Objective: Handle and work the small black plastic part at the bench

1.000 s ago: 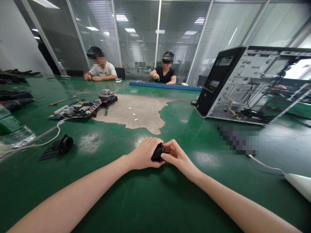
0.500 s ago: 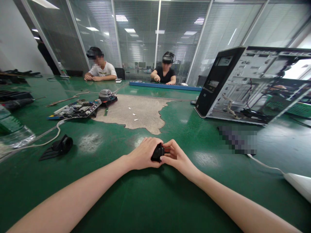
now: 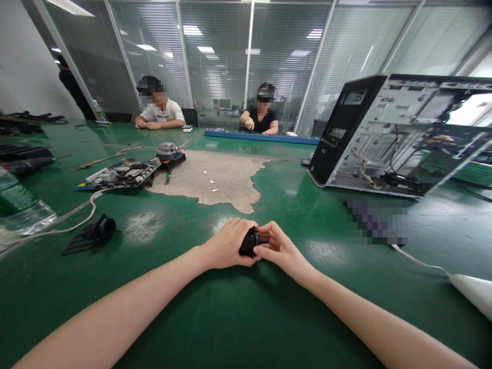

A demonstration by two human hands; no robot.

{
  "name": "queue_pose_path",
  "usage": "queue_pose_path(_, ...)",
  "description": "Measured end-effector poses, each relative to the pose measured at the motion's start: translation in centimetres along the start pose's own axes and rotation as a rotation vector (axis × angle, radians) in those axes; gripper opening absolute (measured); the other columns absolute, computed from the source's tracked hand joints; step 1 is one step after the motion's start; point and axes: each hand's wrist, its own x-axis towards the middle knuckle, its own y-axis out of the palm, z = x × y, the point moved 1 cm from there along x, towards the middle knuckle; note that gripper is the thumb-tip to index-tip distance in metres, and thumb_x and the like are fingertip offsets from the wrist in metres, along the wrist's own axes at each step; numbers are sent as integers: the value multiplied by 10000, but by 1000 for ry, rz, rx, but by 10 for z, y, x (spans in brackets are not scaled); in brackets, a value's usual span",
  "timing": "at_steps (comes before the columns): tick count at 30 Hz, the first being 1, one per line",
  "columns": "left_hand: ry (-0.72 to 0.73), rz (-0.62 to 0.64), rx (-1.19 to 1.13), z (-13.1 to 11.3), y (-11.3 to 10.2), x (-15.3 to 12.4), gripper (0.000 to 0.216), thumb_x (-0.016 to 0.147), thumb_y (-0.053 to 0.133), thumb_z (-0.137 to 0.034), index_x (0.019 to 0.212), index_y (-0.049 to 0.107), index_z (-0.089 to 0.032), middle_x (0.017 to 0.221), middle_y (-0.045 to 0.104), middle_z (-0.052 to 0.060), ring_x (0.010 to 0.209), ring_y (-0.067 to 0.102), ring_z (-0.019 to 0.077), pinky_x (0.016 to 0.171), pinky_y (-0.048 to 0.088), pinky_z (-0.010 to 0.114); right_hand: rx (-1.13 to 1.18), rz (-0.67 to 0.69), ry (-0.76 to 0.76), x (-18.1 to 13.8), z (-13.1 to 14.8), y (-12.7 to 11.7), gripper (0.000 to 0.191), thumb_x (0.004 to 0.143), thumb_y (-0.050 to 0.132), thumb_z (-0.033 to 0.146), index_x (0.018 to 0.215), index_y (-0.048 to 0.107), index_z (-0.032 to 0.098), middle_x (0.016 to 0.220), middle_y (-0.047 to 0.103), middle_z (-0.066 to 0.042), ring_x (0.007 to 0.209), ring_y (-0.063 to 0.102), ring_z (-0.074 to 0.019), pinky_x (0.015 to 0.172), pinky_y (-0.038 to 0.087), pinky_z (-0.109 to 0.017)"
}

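Note:
A small black plastic part point(image 3: 248, 243), its exact kind unclear, is held between both hands over the green table point(image 3: 230, 318). My left hand point(image 3: 230, 242) wraps round it from the left, with the back of the hand covering much of it. From the right, the thumb and fingers of my right hand point(image 3: 277, 247) pinch its near end. The tips of the left fingers are partly hidden. Off to the left lies another black plastic piece point(image 3: 94, 233) with a round opening and a slatted flat side.
An opened computer tower point(image 3: 346, 133) stands at the right. Left of centre sit a circuit board point(image 3: 119, 174) and a cooler with fan point(image 3: 169, 154). A water bottle point(image 3: 23, 205) and white cable point(image 3: 92, 205) are at left. Two people sit across the table.

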Motion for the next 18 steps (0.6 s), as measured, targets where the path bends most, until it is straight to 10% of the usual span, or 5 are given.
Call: queue_pose_path(18, 21, -16, 55, 5, 3, 0, 493, 633, 599, -363, 1040, 395, -172, 928, 526, 52, 836, 481, 223, 741, 355, 337, -19, 29, -44, -1, 0, 1, 324, 674, 670, 272, 862, 409, 234, 899, 504, 9, 840, 526, -131, 767, 441, -307)
